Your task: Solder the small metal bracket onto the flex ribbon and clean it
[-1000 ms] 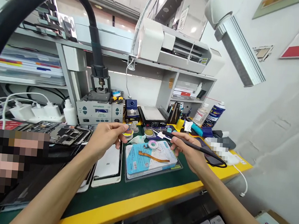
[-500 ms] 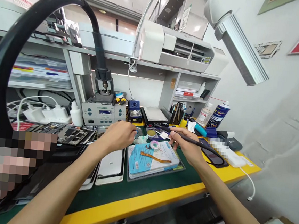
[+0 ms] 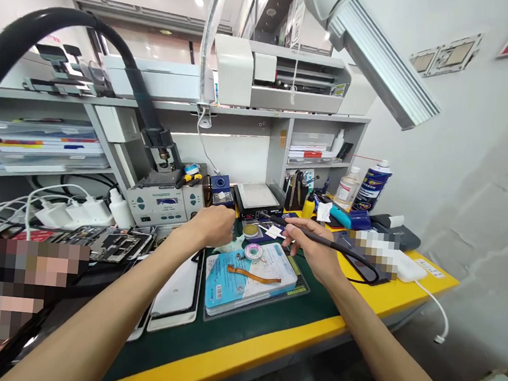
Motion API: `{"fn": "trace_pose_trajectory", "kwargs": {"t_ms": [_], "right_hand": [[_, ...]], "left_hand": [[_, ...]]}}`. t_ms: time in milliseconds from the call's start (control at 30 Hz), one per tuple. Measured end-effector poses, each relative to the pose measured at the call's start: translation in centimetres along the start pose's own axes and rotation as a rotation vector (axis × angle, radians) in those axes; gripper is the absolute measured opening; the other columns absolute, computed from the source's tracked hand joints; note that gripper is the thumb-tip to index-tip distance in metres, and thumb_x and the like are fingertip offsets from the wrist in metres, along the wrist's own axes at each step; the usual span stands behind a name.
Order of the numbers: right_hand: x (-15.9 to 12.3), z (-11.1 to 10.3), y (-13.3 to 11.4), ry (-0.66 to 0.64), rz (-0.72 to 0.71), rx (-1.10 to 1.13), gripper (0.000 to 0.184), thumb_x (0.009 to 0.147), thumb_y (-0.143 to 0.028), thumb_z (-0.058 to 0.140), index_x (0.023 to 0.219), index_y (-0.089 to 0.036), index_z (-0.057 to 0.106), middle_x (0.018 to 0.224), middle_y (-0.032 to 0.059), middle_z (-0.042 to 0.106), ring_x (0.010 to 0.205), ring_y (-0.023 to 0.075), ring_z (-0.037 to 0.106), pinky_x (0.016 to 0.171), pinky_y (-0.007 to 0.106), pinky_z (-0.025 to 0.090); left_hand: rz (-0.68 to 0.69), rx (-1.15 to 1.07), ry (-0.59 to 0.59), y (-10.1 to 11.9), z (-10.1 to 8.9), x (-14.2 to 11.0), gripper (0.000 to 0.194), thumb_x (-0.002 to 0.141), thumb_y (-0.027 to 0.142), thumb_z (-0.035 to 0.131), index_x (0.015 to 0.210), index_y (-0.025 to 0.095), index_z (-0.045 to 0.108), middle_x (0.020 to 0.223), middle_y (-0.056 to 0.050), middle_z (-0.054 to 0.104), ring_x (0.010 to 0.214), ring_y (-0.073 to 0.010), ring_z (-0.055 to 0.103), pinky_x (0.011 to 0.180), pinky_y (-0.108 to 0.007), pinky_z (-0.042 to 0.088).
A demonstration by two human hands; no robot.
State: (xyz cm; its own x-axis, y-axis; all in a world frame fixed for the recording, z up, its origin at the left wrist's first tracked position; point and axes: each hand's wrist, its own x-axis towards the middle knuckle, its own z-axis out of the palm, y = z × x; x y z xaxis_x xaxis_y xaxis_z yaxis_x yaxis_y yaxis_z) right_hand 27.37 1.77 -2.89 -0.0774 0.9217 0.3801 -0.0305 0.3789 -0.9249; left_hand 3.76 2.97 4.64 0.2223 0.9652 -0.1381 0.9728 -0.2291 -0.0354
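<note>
My right hand (image 3: pixel 313 252) grips a black soldering iron (image 3: pixel 308 234), whose tip points left toward the back of the bench and whose cable trails to the right. My left hand (image 3: pixel 216 226) is closed, knuckles up, just left of a round tin of amber paste (image 3: pixel 250 230); anything inside its fingers is hidden. Below both hands, an orange flex cable (image 3: pixel 253 274) lies on a blue-and-white box (image 3: pixel 231 292). A small solder spool (image 3: pixel 253 251) sits on the same box, behind the cable. Beside my left hand lies a crumpled pale cloth (image 3: pixel 230 244).
A grey rework station (image 3: pixel 164 200) and a flat heating plate (image 3: pixel 257 197) stand at the back. Phone boards (image 3: pixel 111 240) and a white tablet (image 3: pixel 176 293) lie left. A spray can (image 3: pixel 372 186) and white power strip (image 3: pixel 401 264) are right. A black hose arches at upper left.
The camera view has shifted, so most bench items appear a little further left. My left hand remains closed and my right hand still holds the soldering iron.
</note>
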Motion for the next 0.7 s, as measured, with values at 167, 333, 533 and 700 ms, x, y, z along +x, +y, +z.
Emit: {"fn": "trace_pose_trajectory", "kwargs": {"t_ms": [167, 333, 533, 700], "right_hand": [[0.0, -0.1, 0.4, 0.01, -0.005, 0.02, 0.033, 0.084, -0.041, 0.074, 0.106, -0.017, 0.074, 0.082, 0.0064, 0.071, 0.066, 0.0176, 0.068, 0.049, 0.025, 0.052], [0.0, -0.1, 0.6, 0.018, -0.005, 0.05, 0.032, 0.084, -0.04, 0.075, 0.105, -0.017, 0.075, 0.08, 0.0059, 0.07, 0.066, 0.0174, 0.068, 0.048, 0.025, 0.052], [0.0, -0.4, 1.0, 0.063, -0.011, 0.126, 0.029, 0.082, -0.039, 0.076, 0.102, -0.018, 0.074, 0.078, 0.0048, 0.07, 0.064, 0.0178, 0.068, 0.046, 0.025, 0.051], [0.0, -0.4, 0.9, 0.094, -0.012, 0.222, 0.026, 0.082, -0.039, 0.077, 0.097, -0.018, 0.073, 0.073, 0.0032, 0.07, 0.06, 0.0165, 0.067, 0.044, 0.024, 0.049]], "left_hand": [[0.008, -0.034, -0.064, 0.0, 0.9, 0.5, 0.035, 0.095, 0.034, 0.063, 0.126, 0.017, 0.06, 0.127, -0.011, 0.063, 0.107, -0.0245, 0.065, 0.089, -0.045, 0.056], [0.007, -0.159, -0.082, -1.0, 2.1, 1.2, 0.034, 0.096, 0.034, 0.062, 0.126, 0.018, 0.061, 0.127, -0.01, 0.063, 0.106, -0.024, 0.065, 0.089, -0.045, 0.056], [-0.045, -0.507, 0.07, -3.2, 1.9, -0.5, 0.027, 0.093, 0.04, 0.062, 0.098, 0.014, 0.069, 0.089, -0.005, 0.068, 0.077, -0.0195, 0.065, 0.07, -0.034, 0.054], [-0.083, -0.995, 0.12, -3.6, 3.2, -4.6, 0.041, 0.089, 0.054, 0.058, 0.09, 0.014, 0.071, 0.061, 0.001, 0.058, 0.044, -0.0103, 0.043, 0.047, -0.027, 0.038]]}}
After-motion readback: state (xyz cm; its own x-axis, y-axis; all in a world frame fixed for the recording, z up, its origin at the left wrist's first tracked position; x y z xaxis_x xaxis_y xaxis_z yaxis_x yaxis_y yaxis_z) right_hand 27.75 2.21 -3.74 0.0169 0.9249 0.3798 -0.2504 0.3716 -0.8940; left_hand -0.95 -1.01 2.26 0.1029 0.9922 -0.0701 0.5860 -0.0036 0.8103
